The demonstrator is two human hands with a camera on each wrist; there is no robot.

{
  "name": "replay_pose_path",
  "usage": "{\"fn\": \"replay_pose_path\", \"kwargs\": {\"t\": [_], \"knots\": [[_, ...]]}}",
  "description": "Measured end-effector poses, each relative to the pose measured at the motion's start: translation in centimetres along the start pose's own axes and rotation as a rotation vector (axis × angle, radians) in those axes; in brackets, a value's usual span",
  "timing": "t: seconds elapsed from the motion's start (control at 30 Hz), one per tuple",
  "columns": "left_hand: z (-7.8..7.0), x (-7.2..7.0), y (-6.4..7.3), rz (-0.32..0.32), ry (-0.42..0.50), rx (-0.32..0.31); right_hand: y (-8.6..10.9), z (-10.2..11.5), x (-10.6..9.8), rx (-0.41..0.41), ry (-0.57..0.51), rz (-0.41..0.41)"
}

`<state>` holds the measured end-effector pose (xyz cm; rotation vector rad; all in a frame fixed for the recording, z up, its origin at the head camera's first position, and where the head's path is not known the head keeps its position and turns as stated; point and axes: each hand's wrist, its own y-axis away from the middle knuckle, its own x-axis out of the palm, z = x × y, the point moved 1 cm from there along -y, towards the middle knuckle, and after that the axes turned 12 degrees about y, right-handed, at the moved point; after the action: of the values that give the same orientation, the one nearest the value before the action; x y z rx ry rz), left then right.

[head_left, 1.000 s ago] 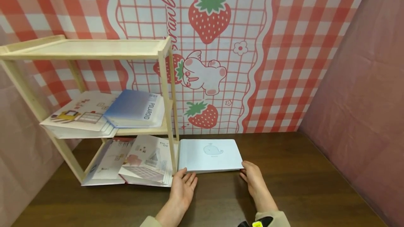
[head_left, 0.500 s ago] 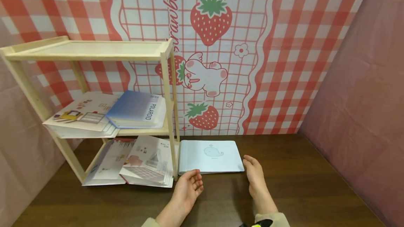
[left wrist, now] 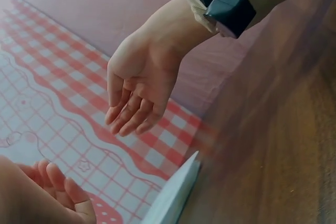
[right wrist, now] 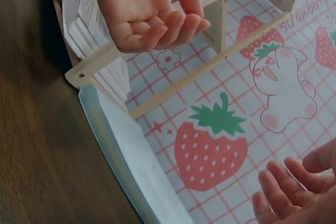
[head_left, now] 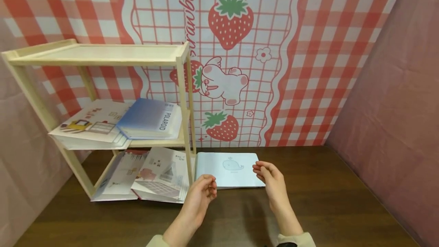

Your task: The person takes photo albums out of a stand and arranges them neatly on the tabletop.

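A pale blue album (head_left: 219, 170) with a whale drawing lies flat on the dark wooden table, right beside the shelf. My left hand (head_left: 198, 199) is raised over the album's near left corner, fingers loosely bent and holding nothing. Over its right edge hovers my right hand (head_left: 272, 184), palm turned inward, likewise with nothing in it. The left wrist view shows the relaxed fingers of the right hand (left wrist: 144, 80) above the album's edge (left wrist: 173, 192). Both hands are apart from the album in the right wrist view, where its spine (right wrist: 118, 150) runs along the table.
A wooden shelf (head_left: 181, 87) stands at the left. Its middle board bears a blue album marked POLAROID (head_left: 151, 119) and a white illustrated album (head_left: 90, 123). More albums (head_left: 161, 174) lean on the bottom level. A strawberry-print cloth (head_left: 229, 22) hangs behind the table (head_left: 308, 201).
Both hands have let go of the pale blue album's near corners and risen. The right hand has shifted left over the album's edge. The album stays next to the shelf.
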<state>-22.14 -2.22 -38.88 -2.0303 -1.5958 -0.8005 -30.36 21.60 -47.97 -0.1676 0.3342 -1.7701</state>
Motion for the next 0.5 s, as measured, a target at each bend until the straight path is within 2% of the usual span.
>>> {"fn": "replay_pose_path", "kwargs": {"t": [0.1,0.27,0.3,0.37,0.5], "knots": [[-0.4,0.3,0.2,0.038,-0.063,0.011,0.1,0.2,0.2,-0.026,-0.010,0.015],[-0.9,0.9,0.5,0.116,-0.219,0.034,-0.1,0.0,0.5,-0.054,0.031,0.061],[-1.0,1.0,0.5,0.144,-0.256,0.049,-0.1,-0.2,0.6,-0.058,0.038,0.071],[0.8,-1.3,-1.4,0.242,-0.324,0.146,-0.1,-0.3,0.8,-0.062,0.052,0.083],[-0.1,-1.2,-1.1,0.325,-0.456,0.222,0.1,0.0,1.3,-0.086,0.053,0.097]]}}
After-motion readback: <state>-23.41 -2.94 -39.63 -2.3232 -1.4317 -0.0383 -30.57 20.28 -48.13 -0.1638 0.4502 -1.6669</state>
